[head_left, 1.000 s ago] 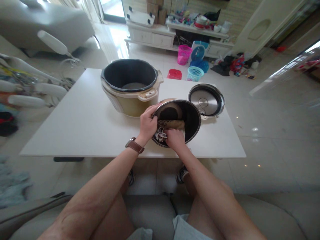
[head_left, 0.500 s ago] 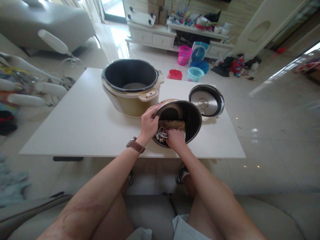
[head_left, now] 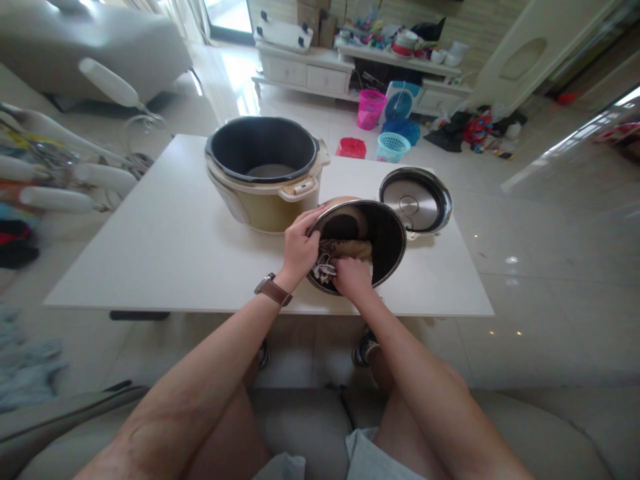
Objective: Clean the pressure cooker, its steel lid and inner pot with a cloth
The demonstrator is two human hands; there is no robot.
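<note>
A dark inner pot (head_left: 389, 243) is tilted toward me over the near right part of the white table (head_left: 150, 247). My left hand (head_left: 301, 248) grips its rim on the left, thumb inside and fingers behind. Inside the pot, my right hand (head_left: 353, 277) is closed on a brown and patterned cloth (head_left: 353, 250) that lies against the inner wall; its fingertips are hidden. Left of and behind the pot stands the cooker body (head_left: 265, 203), upright with its top uncovered. The round cooker lid (head_left: 413, 200) rests upside down to the right, metal side up.
Beyond the table, a red basin (head_left: 351, 148), a light blue basket (head_left: 393, 147) and a pink basket (head_left: 371, 110) are on the floor. A cluttered white cabinet (head_left: 325, 79) stands along the wall. White lamp arms (head_left: 107, 81) reach in at the left.
The view has shifted very slightly. Both hands, the inner pot and the cloth look almost the same as before.
</note>
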